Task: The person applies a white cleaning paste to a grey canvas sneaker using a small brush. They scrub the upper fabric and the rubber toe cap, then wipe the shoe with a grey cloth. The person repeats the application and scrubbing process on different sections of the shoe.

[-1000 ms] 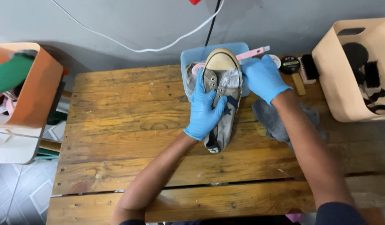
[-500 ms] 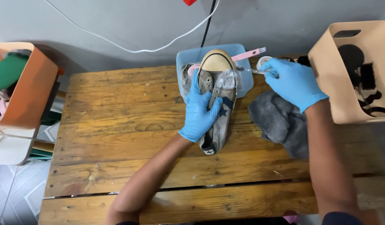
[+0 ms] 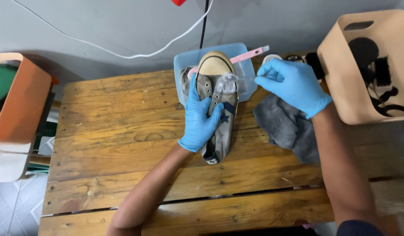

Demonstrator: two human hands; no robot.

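A worn grey canvas sneaker (image 3: 220, 139) with a cream toe cap lies on the wooden table (image 3: 123, 131), its toe over a pale blue plastic tub (image 3: 187, 61). My left hand (image 3: 199, 118), in a blue glove, presses down on the sneaker's laced upper and holds it. My right hand (image 3: 293, 83), also gloved, pinches a small clear-handled brush (image 3: 237, 80) whose tip reaches the sneaker's side near the toe. A pink toothbrush (image 3: 253, 53) rests across the tub's far rim.
A grey cloth (image 3: 289, 126) lies on the table under my right forearm. A round tin (image 3: 272, 57) and a black brush (image 3: 316, 64) sit behind my right hand. A beige basket (image 3: 342, 91) stands right, an orange bin (image 3: 22, 100) left.
My right hand left the sneaker's toe, swung right toward the round tin, and now sits slightly back left with the clear brush reaching the sneaker. My left hand stayed on the sneaker.
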